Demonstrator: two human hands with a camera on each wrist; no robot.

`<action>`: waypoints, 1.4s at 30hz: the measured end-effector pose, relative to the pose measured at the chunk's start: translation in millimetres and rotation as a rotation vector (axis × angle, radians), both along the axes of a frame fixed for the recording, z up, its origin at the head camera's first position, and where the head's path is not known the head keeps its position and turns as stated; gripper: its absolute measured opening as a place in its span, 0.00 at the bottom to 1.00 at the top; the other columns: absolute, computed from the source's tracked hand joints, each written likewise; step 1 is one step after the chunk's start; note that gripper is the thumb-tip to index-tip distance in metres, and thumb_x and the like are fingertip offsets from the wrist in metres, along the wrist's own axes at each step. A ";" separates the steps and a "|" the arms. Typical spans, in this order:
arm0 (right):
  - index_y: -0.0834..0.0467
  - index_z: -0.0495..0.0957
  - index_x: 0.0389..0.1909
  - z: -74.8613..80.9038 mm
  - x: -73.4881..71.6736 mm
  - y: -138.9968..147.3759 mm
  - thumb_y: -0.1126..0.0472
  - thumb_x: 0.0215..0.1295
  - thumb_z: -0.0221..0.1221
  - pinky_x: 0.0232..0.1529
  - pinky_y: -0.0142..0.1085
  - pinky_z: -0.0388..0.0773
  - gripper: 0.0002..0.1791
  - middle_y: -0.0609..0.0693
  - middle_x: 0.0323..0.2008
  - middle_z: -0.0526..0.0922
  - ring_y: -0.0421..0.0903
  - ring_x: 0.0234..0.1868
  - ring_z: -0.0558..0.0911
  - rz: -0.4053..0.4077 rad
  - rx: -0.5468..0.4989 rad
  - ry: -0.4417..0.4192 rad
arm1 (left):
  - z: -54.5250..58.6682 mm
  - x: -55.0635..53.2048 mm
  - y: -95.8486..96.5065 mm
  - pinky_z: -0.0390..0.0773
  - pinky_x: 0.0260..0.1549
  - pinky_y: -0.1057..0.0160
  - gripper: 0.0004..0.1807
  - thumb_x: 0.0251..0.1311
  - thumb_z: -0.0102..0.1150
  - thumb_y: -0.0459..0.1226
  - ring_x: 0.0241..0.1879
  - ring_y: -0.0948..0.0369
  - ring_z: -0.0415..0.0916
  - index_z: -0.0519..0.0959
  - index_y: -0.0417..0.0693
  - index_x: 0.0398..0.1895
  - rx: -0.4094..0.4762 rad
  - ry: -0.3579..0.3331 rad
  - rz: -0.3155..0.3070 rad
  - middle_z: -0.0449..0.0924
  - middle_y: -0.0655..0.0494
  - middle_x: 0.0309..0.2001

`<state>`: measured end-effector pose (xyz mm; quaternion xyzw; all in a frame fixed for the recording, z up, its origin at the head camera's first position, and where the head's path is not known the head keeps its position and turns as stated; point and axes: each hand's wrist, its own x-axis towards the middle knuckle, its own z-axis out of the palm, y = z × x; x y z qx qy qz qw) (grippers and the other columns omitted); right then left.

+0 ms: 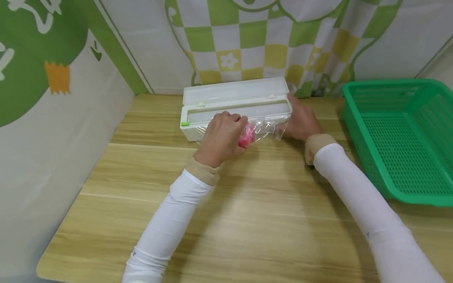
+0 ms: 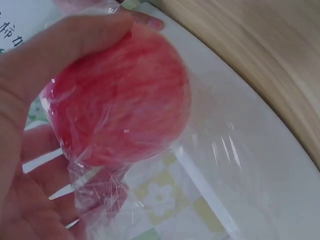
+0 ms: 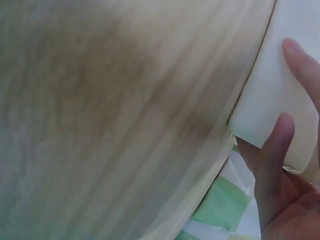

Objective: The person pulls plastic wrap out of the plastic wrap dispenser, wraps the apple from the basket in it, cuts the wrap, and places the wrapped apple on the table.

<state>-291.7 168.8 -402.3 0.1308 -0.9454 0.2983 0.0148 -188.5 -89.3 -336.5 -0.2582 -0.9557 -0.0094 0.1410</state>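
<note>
My left hand (image 1: 223, 135) holds a round, red-streaked apple (image 2: 122, 100) with clear cling film (image 2: 225, 145) around it. Its thumb lies across the apple, and the other fingers show behind the film. The film stretches along the front of a long white cling film box (image 1: 198, 135), whose lid (image 1: 233, 92) is raised at the back. Inside the box's opening lies a pale roll (image 1: 262, 111). At the box's right end, my right hand (image 1: 302, 120) grips the corner, with fingertips on the white casing (image 3: 270, 100) in the right wrist view.
A green plastic basket (image 1: 368, 151) stands on the right of the wooden table (image 1: 247, 228). Behind the box hangs a green, white and yellow checked cloth (image 1: 253, 43). A printed wall panel (image 1: 60, 157) runs along the left edge of the table.
</note>
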 end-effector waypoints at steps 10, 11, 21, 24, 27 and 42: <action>0.52 0.45 0.86 2.6 1.7 -0.4 0.49 0.53 0.80 0.63 0.67 0.77 0.67 0.76 0.58 0.81 0.80 0.54 0.82 -0.022 0.100 0.017 | 4.1 14.7 -1.2 0.83 0.42 0.52 0.24 0.42 0.83 0.47 0.32 0.49 0.80 0.82 0.47 0.37 -0.029 -0.007 -0.044 0.84 0.56 0.30; 0.52 0.45 0.86 2.3 1.8 0.0 0.48 0.52 0.80 0.62 0.67 0.78 0.68 0.77 0.57 0.82 0.80 0.53 0.82 -0.022 0.104 0.020 | 4.4 16.4 -1.2 0.83 0.42 0.52 0.24 0.42 0.83 0.48 0.32 0.49 0.80 0.82 0.47 0.37 -0.030 -0.012 -0.048 0.84 0.56 0.30; 0.48 0.42 0.87 2.3 4.0 -2.4 0.35 0.43 0.82 0.59 0.67 0.79 0.77 0.82 0.53 0.80 0.80 0.53 0.83 -0.029 0.081 0.007 | 8.6 34.0 -2.8 0.83 0.41 0.52 0.22 0.43 0.81 0.49 0.31 0.51 0.81 0.82 0.48 0.35 -0.046 0.019 -0.072 0.84 0.57 0.28; 0.48 0.44 0.87 1.4 4.7 -2.9 0.36 0.42 0.83 0.57 0.67 0.80 0.77 0.81 0.52 0.82 0.78 0.51 0.84 -0.036 0.078 0.018 | 9.1 38.5 -3.4 0.84 0.40 0.53 0.23 0.43 0.82 0.51 0.30 0.52 0.81 0.82 0.48 0.34 -0.038 0.006 -0.078 0.85 0.58 0.28; 0.48 0.46 0.86 0.6 4.4 -3.1 0.37 0.43 0.83 0.55 0.67 0.81 0.75 0.80 0.53 0.82 0.78 0.50 0.84 -0.035 0.082 0.038 | 9.4 42.1 -4.7 0.84 0.41 0.52 0.24 0.42 0.83 0.52 0.30 0.52 0.80 0.82 0.48 0.34 -0.014 -0.012 -0.082 0.85 0.58 0.28; 0.52 0.42 0.87 3.1 5.6 -3.7 0.35 0.45 0.81 0.57 0.67 0.80 0.76 0.84 0.54 0.79 0.80 0.52 0.83 -0.053 0.132 0.029 | 16.5 61.1 -9.0 0.81 0.35 0.54 0.21 0.44 0.81 0.51 0.25 0.56 0.74 0.80 0.50 0.29 0.078 -0.040 -0.144 0.81 0.61 0.21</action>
